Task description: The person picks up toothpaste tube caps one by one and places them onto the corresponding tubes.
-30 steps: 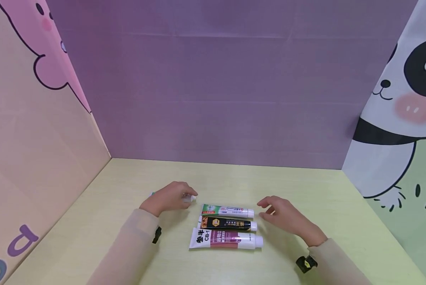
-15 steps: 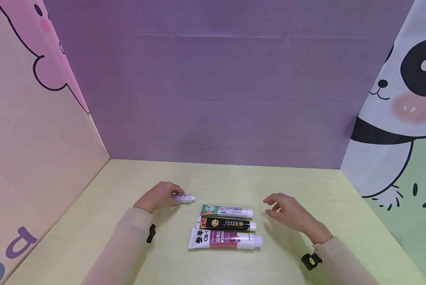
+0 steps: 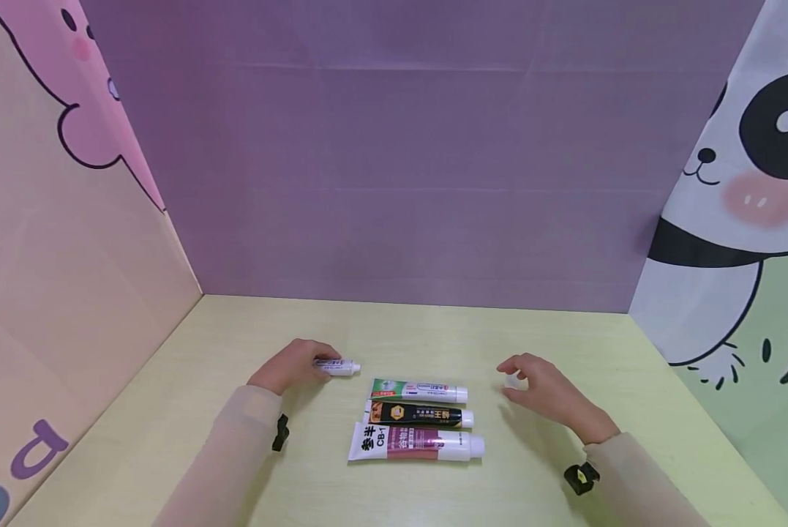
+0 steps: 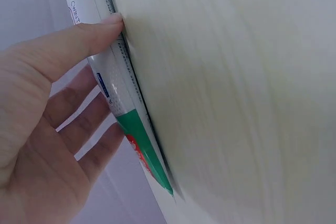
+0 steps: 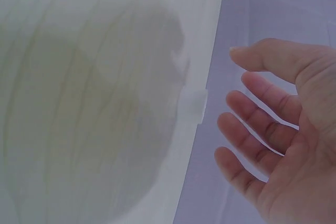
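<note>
In the head view my left hand [image 3: 295, 364] grips a small toothpaste tube [image 3: 338, 367], its narrow white nozzle pointing right. The left wrist view shows the thumb lying across the tube's white part [image 4: 107, 85], with the green and red tail end low near the table. My right hand [image 3: 543, 386] hovers at the right with fingers loosely bent. A small white cap [image 5: 193, 106] stands on the table just off its fingertips, seen in the head view between thumb and fingers. No finger touches the cap in the right wrist view.
Three toothpaste tubes lie in a stack of rows between the hands: a green and white one [image 3: 418, 391], a black one [image 3: 420, 414] and a larger white and maroon one [image 3: 415, 443]. Their caps point right. A purple wall [image 3: 420, 183] closes the table's far side.
My left hand has shifted left, so more of the tube's front shows. My right hand has drawn away to the right, and the white cap has come into view beside its fingers.
</note>
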Available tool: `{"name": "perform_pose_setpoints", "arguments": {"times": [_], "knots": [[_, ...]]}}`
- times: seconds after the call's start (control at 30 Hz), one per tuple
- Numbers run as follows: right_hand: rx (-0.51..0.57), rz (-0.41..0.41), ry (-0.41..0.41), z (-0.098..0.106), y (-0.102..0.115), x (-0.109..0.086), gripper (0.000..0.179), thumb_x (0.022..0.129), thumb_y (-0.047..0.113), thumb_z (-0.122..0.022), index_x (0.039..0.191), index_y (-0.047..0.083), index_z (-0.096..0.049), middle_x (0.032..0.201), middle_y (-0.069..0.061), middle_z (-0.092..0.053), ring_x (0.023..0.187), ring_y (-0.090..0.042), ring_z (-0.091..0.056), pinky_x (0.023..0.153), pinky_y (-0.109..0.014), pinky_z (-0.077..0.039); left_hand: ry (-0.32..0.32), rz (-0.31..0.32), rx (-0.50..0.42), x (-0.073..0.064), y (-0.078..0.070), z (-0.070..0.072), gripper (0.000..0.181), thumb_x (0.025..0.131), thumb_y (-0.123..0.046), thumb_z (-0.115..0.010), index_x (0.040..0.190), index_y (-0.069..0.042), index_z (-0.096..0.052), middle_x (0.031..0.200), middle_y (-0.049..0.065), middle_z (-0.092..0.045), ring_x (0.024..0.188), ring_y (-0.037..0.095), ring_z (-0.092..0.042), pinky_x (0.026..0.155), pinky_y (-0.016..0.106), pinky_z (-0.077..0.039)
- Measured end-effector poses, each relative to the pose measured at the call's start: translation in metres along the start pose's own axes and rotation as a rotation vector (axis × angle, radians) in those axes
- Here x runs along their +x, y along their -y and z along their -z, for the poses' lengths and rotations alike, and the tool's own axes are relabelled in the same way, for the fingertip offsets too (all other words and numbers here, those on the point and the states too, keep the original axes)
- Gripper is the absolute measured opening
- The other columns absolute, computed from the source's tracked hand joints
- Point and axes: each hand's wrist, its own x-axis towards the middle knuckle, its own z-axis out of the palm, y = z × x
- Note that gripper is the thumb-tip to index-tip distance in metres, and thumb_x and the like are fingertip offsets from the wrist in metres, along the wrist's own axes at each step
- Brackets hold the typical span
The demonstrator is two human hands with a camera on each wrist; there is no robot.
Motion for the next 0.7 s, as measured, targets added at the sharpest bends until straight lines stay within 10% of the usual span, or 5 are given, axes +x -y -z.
{"name": "perform_pose_setpoints", "arguments": {"times": [0.7], "knots": [[-0.019, -0.064, 0.031, -0.002, -0.021, 0.005, 0.032, 0.087, 0.009, -0.075, 0.117, 0.002, -0.066, 0.116, -0.011, -0.064, 0.101, -0.035, -0.061, 0.086, -0.05, -0.051, 0.003, -0.043, -0.036, -0.003, 0.0, 0.007, 0.033, 0.084, -0.007, -0.08, 0.117, -0.011, -0.074, 0.11, 0.006, -0.07, 0.103, 0.022, -0.062, 0.095, 0.044, -0.049]]}}
